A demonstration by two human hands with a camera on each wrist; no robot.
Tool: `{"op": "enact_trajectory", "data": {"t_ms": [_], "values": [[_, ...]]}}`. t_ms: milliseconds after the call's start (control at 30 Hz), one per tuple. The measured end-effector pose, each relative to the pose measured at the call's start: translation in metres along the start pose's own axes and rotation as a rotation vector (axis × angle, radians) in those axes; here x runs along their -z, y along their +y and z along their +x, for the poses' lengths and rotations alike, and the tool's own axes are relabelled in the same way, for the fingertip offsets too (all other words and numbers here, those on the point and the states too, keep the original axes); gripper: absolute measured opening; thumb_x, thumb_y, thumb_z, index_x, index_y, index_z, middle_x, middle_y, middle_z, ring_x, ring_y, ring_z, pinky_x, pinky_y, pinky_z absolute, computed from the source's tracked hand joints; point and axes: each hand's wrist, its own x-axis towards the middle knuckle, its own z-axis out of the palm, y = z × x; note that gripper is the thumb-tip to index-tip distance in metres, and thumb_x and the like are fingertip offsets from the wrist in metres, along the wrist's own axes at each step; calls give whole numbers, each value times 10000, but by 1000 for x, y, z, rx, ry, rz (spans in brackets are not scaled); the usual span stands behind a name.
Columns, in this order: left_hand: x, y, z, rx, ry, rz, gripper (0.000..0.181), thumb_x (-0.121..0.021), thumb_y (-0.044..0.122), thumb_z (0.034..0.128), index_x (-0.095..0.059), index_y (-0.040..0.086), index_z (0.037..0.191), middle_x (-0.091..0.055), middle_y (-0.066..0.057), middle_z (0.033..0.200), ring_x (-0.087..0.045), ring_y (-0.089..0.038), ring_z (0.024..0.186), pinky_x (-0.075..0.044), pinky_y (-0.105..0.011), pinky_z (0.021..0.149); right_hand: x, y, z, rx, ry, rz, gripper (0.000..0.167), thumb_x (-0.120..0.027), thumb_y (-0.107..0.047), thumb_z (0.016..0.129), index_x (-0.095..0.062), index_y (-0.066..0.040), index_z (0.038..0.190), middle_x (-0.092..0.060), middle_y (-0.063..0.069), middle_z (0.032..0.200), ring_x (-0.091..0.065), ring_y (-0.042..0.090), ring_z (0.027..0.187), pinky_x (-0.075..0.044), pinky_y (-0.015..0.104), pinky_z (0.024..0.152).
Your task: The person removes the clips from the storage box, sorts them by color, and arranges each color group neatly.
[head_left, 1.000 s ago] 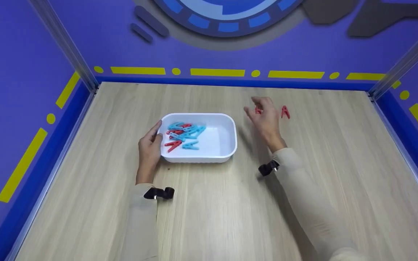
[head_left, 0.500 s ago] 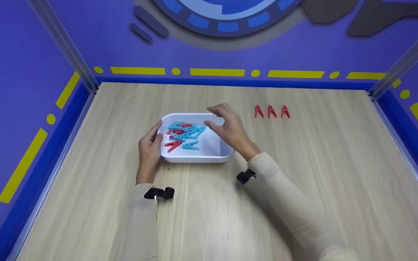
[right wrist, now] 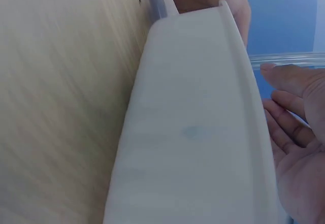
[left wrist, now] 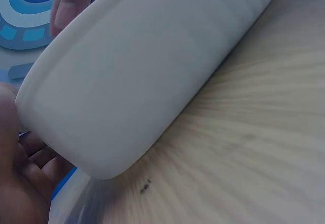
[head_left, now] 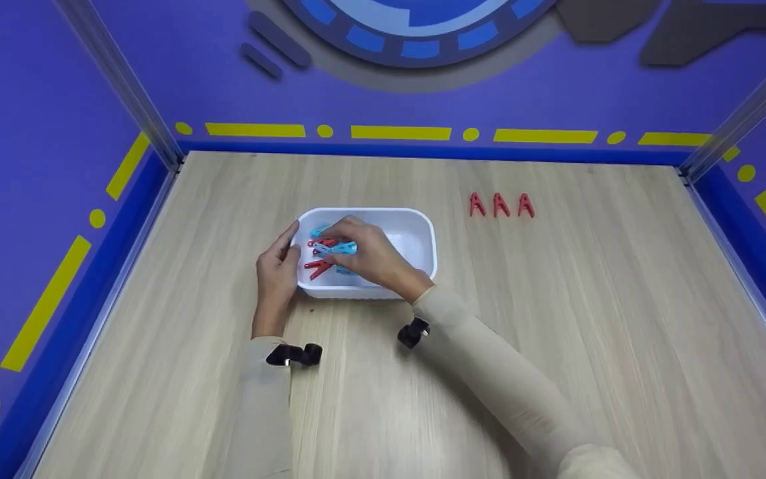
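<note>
A white plastic tub (head_left: 416, 243) stands on the table in the head view. My left hand (head_left: 276, 276) holds its left end, thumb at the rim and fingers along the outside. Reaching over the tub, my right hand (head_left: 376, 253) has thumb and fingers apart on either side of a light blue clothespin (head_left: 345, 247); a firm hold does not show. Red clothespins (head_left: 318, 267) and more blue ones lie at the tub's left, partly hidden by that hand. In the right wrist view, the tub's wall (right wrist: 188, 122) hides the clothespins.
Three red clothespins stand in a row behind and right of the tub: a left one (head_left: 477, 205), a middle one (head_left: 501, 205) and a right one (head_left: 525, 205). Blue printed panels (head_left: 409, 106) border the wooden table (head_left: 589, 279) at the back and sides.
My right hand has left a red clothespin in the row at the right, then moved left over the tub and down to the clothespins. My left hand has stayed on the tub.
</note>
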Motion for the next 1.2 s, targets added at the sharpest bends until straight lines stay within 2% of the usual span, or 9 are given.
{"op": "enact_trajectory", "data": {"t_ms": [133,300,400,700,933,1200], "values": [[0,1,0,-12,-3,9,439,-502,9,1085,-578,40,1516,-541,-121,1565,-475,-237,1468,-382,-387,1217,-10,3,5,13,-47,-3,340,-816,-22,929,-726,59,1247,-685,242,1204,-691,396,1124,-568,486,1018],[0,0,1,-14,-7,20,442,-492,-1,1085,-575,38,1518,-534,-126,1570,-453,-253,1487,-350,-386,1236,-18,9,6,-4,-88,-70,368,-814,-45,937,-727,34,1286,-723,170,1249,-676,316,1174,-546,348,1045],[-1,-1,2,-21,-5,18,437,-497,-3,1085,-583,39,1512,-536,-125,1568,-455,-256,1486,-347,-394,1238,-19,12,6,6,-92,-93,365,-827,-59,928,-738,32,1271,-749,128,1239,-654,274,1193,-524,311,1054],[0,-2,3,-22,1,13,445,-499,-15,1078,-577,32,1514,-540,-130,1561,-470,-256,1474,-368,-402,1226,-22,21,9,-17,-163,-130,301,-826,-55,929,-748,45,1201,-771,163,1146,-713,296,1065,-568,359,973],[-1,1,1,-18,1,17,446,-499,-7,1083,-573,41,1520,-530,-113,1574,-456,-244,1485,-364,-389,1228,-23,22,9,-81,-185,-159,313,-827,-80,934,-749,24,1219,-764,133,1176,-703,247,1099,-557,363,1007],[-1,0,0,1,11,14,446,-496,8,1089,-574,61,1525,-527,-97,1580,-460,-213,1477,-376,-375,1217,-24,22,8,-73,-227,-204,291,-818,-63,939,-760,10,1215,-767,117,1175,-696,236,1122,-542,363,1039]]}}
